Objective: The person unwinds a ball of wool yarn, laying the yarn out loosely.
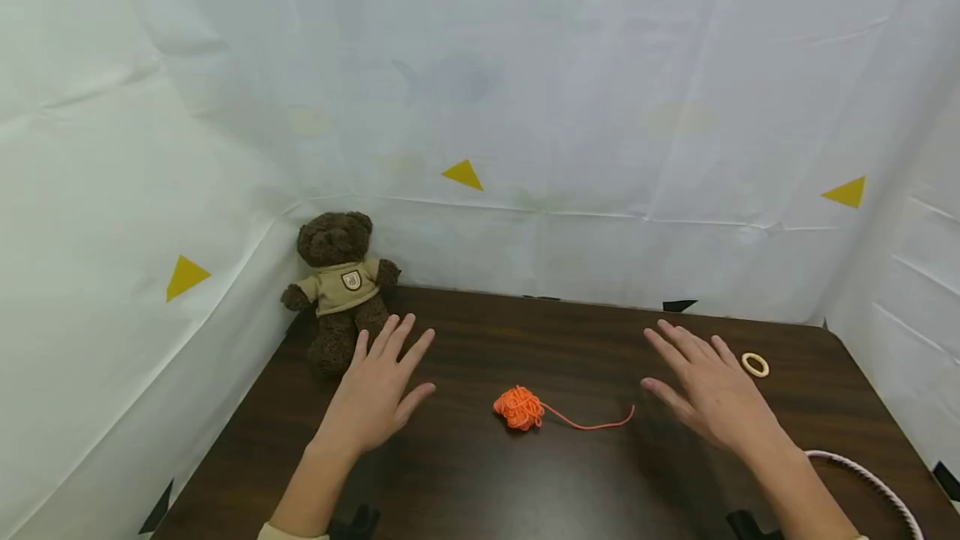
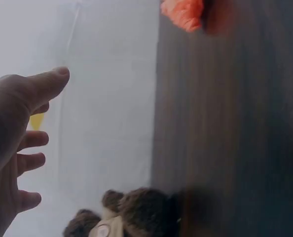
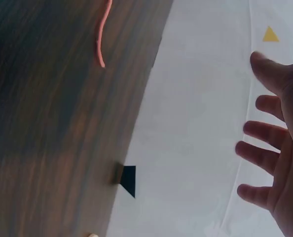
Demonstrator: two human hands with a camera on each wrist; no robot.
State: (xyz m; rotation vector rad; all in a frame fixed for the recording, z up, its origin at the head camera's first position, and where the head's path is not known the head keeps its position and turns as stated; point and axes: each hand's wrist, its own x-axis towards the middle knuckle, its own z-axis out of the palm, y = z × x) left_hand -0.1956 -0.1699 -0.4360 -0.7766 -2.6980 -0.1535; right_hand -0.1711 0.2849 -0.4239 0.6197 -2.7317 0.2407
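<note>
Both hands hover over the dark table, fingers spread and holding nothing. My left hand [image 1: 370,400] is nearest to a brown teddy bear [image 1: 347,290] in a tan shirt, overlapping its legs in the head view. Between the hands lies a small tangled ball of orange cord [image 1: 519,408], its loose tail trailing right toward my right hand [image 1: 708,394]. The left wrist view shows the orange ball [image 2: 185,14] at the top and the bear [image 2: 145,212] at the bottom. In the right wrist view, the cord's end [image 3: 101,49] shows at upper left.
A pale ring [image 1: 755,365] lies to the right of the right hand. A light braided rope [image 1: 873,477] curves beside the right forearm. White sheeting [image 1: 540,107] with yellow and black triangles encloses the dark wooden table [image 1: 465,332] at the back and sides.
</note>
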